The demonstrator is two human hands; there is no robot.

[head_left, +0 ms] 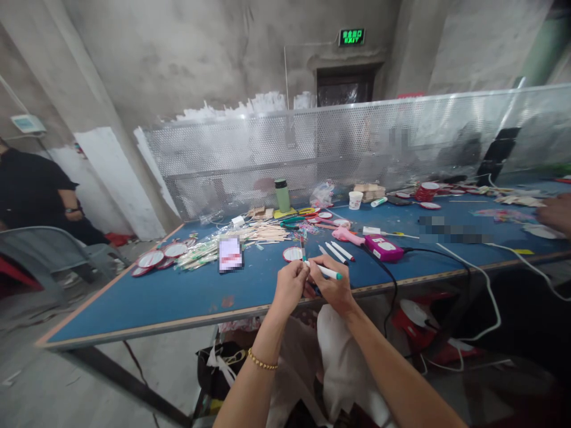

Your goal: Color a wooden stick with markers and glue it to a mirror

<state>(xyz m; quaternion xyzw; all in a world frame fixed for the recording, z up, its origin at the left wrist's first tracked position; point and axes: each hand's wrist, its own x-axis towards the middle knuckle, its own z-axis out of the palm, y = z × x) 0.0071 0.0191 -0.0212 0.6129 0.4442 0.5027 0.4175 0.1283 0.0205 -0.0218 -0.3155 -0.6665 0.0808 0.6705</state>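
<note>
My right hand (pixel 334 284) is closed around a white marker pen (pixel 329 271) with a green end, held slantwise above the table's front edge. Close against it, my left hand (pixel 291 283) is pinched shut, its fingertips meeting near the pen's other end. A thin brownish strip (pixel 302 242) rises just beyond the fingertips; whether my left hand grips it cannot be made out. Behind my hands lies a round white disc with a red rim (pixel 292 254). Several white marker pens (pixel 339 252) rest on the table just right of it.
On the blue table (pixel 160 303) are a pink glue gun (pixel 348 236), a purple box (pixel 383 247) with a black cable, wooden sticks (pixel 270 232), red-rimmed discs (pixel 150 259), a green bottle (pixel 282 196) and a paper cup (pixel 355 200). A perforated metal screen (pixel 250 142) stands behind. Another person's hand (pixel 555 215) is at right.
</note>
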